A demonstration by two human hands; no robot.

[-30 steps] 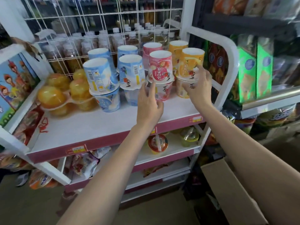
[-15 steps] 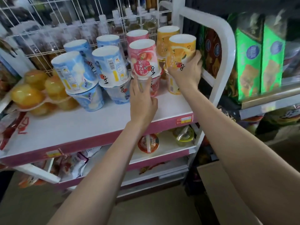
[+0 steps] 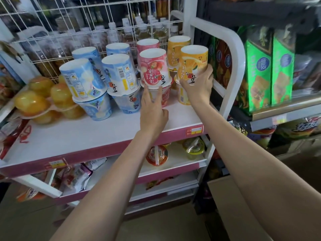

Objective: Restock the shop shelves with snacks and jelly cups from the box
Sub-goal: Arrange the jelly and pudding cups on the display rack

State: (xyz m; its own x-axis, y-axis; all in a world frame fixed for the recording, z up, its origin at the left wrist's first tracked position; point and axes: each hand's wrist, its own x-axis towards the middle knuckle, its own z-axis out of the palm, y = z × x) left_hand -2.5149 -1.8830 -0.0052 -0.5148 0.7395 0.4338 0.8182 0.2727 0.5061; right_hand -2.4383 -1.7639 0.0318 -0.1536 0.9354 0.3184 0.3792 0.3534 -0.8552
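A right hand (image 3: 197, 87) is gripping an inverted orange cup (image 3: 193, 62) on the shelf (image 3: 78, 134), while the left hand's (image 3: 152, 110) straight fingers are touching the lower pink cup (image 3: 165, 99).

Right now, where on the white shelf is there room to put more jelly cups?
The front of the top shelf is bare, from the stacked blue cups forward to the pink edge. The back is crowded with stacked cups: the left hand touches the pink stack, and the right hand holds the orange cup beside the white frame.
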